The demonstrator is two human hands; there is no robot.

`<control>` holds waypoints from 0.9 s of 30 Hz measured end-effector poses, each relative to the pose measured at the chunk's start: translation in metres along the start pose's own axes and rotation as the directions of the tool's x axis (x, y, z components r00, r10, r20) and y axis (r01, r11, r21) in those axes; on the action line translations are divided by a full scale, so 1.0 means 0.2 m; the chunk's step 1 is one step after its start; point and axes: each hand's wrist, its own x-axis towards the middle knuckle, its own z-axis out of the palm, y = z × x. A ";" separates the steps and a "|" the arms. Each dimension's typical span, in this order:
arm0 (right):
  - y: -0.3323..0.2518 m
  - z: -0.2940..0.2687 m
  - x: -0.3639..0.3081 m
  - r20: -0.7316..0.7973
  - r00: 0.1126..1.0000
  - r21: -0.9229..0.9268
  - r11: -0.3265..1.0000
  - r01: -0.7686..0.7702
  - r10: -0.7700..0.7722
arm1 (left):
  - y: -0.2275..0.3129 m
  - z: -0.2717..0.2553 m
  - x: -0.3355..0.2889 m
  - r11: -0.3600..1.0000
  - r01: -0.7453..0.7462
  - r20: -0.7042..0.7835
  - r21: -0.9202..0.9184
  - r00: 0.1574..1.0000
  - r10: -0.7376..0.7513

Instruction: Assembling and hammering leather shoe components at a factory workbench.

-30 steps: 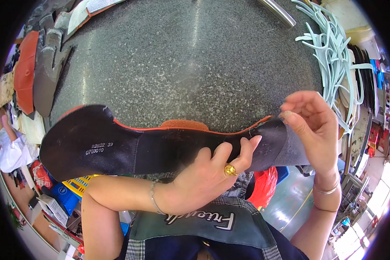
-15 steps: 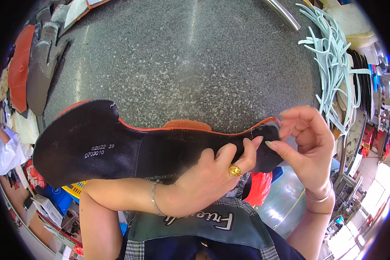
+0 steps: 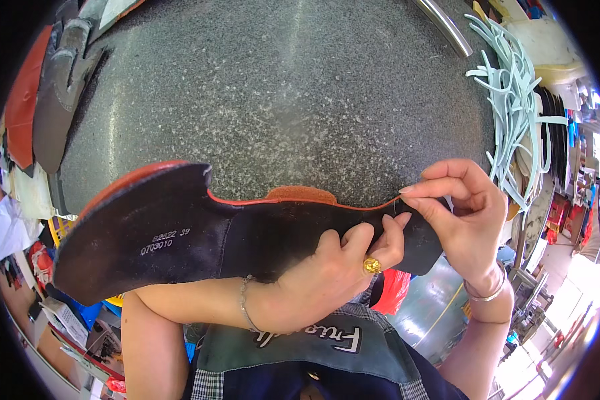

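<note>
A leather shoe upper lies lining side up along the near edge of the table, its black lining facing me. Red leather shows along its far rim, and a brown suede-like tab sticks out beyond that rim. My left hand rests over the right half of the upper, fingers curled with thumb and fingertips gripping the lining. At the far right rim, my right hand pinches the red edge between thumb and index finger, its other fingers bent loosely above. A short pale thread end shows near the fingertips.
The speckled grey tabletop spreads beyond the upper. Pale blue strips lie heaped at the right, near a metal tube. Red leather pieces and dark grey pieces are stacked at the left.
My right hand has shifted slightly left, its fingertips now on the rim, where they were by the end corner. The upper has moved a little right, its left end tilting to show more red.
</note>
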 end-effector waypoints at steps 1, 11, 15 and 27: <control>0.03 0.00 0.02 -0.011 1.000 0.091 0.996 -0.020 0.021 | 0.00 0.00 0.00 1.000 0.002 -0.004 -0.003 1.000 -0.002; 0.00 -0.02 -0.02 0.029 0.995 -0.003 0.995 -0.100 0.100 | -0.02 -0.02 0.00 0.999 0.016 0.020 -0.034 1.000 -0.015; 0.09 0.04 -0.04 -0.101 0.995 0.137 0.991 0.005 0.009 | 0.00 0.02 -0.01 1.000 0.013 -0.038 -0.009 0.999 -0.014; 0.23 0.08 0.02 -0.241 0.801 -0.301 0.827 0.475 -0.548 | 0.04 -0.04 0.05 0.996 0.085 0.100 0.024 0.991 -0.087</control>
